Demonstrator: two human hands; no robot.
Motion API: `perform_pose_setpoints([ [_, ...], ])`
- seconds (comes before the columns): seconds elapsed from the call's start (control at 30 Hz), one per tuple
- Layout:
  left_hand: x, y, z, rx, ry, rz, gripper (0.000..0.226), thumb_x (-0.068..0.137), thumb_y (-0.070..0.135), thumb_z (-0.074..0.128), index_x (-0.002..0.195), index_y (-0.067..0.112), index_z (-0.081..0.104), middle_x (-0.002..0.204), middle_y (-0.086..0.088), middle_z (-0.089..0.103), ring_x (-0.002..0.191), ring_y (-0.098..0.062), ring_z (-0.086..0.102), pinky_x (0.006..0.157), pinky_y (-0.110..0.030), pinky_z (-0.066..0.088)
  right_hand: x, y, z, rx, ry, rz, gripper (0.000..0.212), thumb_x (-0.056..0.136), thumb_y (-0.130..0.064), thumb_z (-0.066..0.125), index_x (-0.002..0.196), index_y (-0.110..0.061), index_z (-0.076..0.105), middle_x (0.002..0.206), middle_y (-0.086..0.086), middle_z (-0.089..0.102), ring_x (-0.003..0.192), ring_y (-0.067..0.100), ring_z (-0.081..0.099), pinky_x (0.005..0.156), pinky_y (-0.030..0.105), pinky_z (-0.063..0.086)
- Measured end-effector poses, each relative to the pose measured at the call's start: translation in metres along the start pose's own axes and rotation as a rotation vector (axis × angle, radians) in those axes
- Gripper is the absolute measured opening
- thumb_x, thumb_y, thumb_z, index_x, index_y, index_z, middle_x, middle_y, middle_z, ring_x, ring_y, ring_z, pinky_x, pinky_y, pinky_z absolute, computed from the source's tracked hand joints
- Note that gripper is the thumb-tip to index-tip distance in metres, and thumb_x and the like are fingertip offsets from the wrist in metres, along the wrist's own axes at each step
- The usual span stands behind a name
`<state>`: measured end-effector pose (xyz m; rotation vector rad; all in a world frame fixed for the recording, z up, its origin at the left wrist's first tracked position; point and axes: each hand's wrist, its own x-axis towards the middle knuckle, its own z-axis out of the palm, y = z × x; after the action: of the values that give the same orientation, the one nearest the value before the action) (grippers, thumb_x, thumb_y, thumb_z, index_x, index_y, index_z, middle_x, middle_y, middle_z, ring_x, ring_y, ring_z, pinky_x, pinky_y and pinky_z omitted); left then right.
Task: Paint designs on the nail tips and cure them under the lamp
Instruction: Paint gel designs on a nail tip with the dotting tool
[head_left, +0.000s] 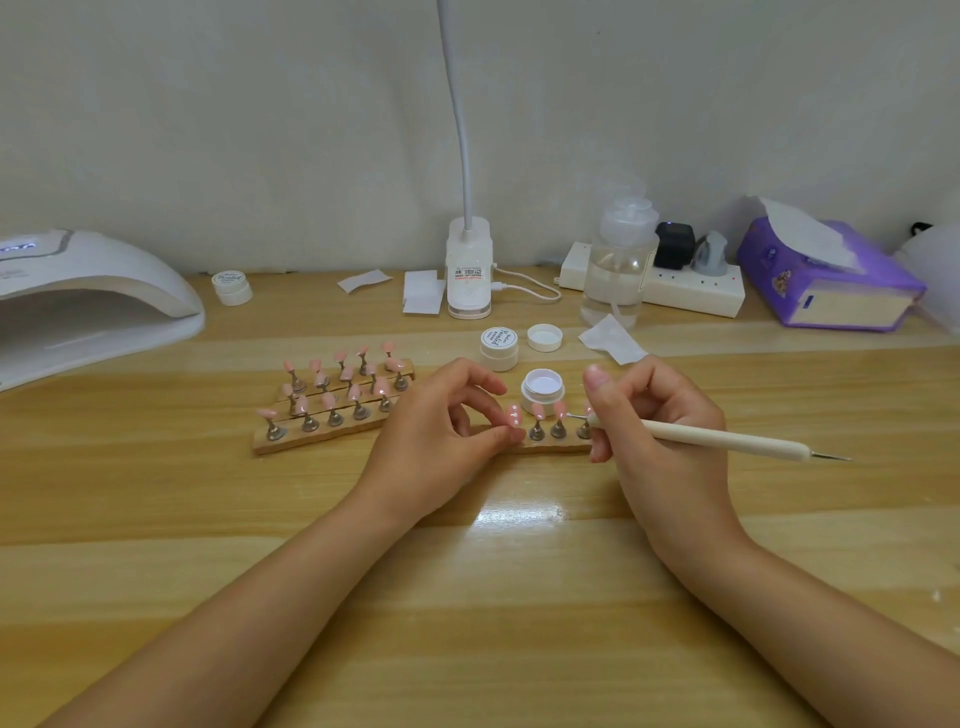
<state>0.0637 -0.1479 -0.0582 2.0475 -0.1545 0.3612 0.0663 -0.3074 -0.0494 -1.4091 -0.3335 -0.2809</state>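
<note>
My left hand (447, 415) pinches the stand of a pink nail tip (514, 415) that bears small white dots, at the left end of a wooden holder strip (556, 445). My right hand (644, 415) grips a cream dotting pen (727, 440), its metal point close to the pink tips on the same strip. An open white gel pot (542, 389) stands just behind the strip. Three more wooden strips with several pink tips (332, 400) lie to the left. The white curing lamp (88, 301) sits at the far left.
A closed gel pot (499, 348) and a loose lid (544, 338) stand behind the open one. Farther back are a desk lamp base (469, 275), a pump bottle (621, 265), a power strip (691, 288), a purple tissue pack (826, 280), another pot (232, 287) and paper wipes (613, 339).
</note>
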Motion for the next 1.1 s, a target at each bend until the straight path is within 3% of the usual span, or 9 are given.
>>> perform_pose_setpoints([
  [0.37, -0.001, 0.001, 0.001, 0.045, 0.006, 0.001, 0.034, 0.067, 0.015, 0.079, 0.083, 0.033, 0.054, 0.067, 0.026, 0.062, 0.055, -0.003, 0.047, 0.057, -0.014, 0.04, 0.0, -0.001, 0.0, 0.009, -0.018, 0.0, 0.028, 0.075, -0.03, 0.062, 0.058, -0.014, 0.045, 0.047, -0.006, 0.053, 0.041, 0.001, 0.045, 0.044, 0.013, 0.04],
  [0.57, -0.003, 0.002, 0.001, 0.097, -0.003, 0.019, 0.033, 0.069, 0.02, 0.078, 0.085, 0.036, 0.054, 0.072, 0.013, 0.061, 0.068, -0.005, 0.052, 0.064, -0.013, 0.04, 0.001, -0.001, -0.001, 0.016, 0.013, 0.017, 0.029, 0.074, -0.031, 0.062, 0.058, -0.014, 0.045, 0.046, -0.004, 0.051, 0.041, 0.004, 0.044, 0.045, 0.014, 0.039],
  [0.7, 0.0, 0.004, 0.0, 0.119, -0.069, -0.002, 0.028, 0.069, 0.025, 0.076, 0.081, 0.038, 0.055, 0.073, 0.016, 0.057, 0.07, -0.002, 0.049, 0.068, -0.018, 0.04, 0.003, 0.001, -0.002, 0.02, 0.037, 0.041, 0.03, 0.072, -0.034, 0.062, 0.058, -0.014, 0.044, 0.042, -0.007, 0.049, 0.04, 0.005, 0.043, 0.045, 0.014, 0.038],
  [0.9, 0.011, 0.01, 0.004, 0.156, -0.177, -0.058, 0.019, 0.067, 0.033, 0.077, 0.07, 0.038, 0.058, 0.065, 0.014, 0.051, 0.066, 0.003, 0.046, 0.064, -0.018, 0.039, 0.005, 0.002, -0.003, 0.028, 0.059, 0.057, 0.03, 0.069, -0.036, 0.062, 0.057, -0.016, 0.044, 0.041, -0.006, 0.047, 0.039, 0.004, 0.043, 0.045, 0.013, 0.039],
  [1.1, 0.012, 0.013, 0.008, 0.132, -0.171, -0.046, 0.025, 0.071, 0.02, 0.076, 0.063, 0.032, 0.057, 0.055, 0.012, 0.045, 0.058, 0.002, 0.043, 0.057, -0.014, 0.033, 0.006, 0.003, -0.004, 0.039, 0.056, 0.067, 0.029, 0.068, -0.037, 0.063, 0.056, -0.018, 0.045, 0.041, -0.007, 0.048, 0.039, 0.003, 0.044, 0.044, 0.013, 0.039],
])
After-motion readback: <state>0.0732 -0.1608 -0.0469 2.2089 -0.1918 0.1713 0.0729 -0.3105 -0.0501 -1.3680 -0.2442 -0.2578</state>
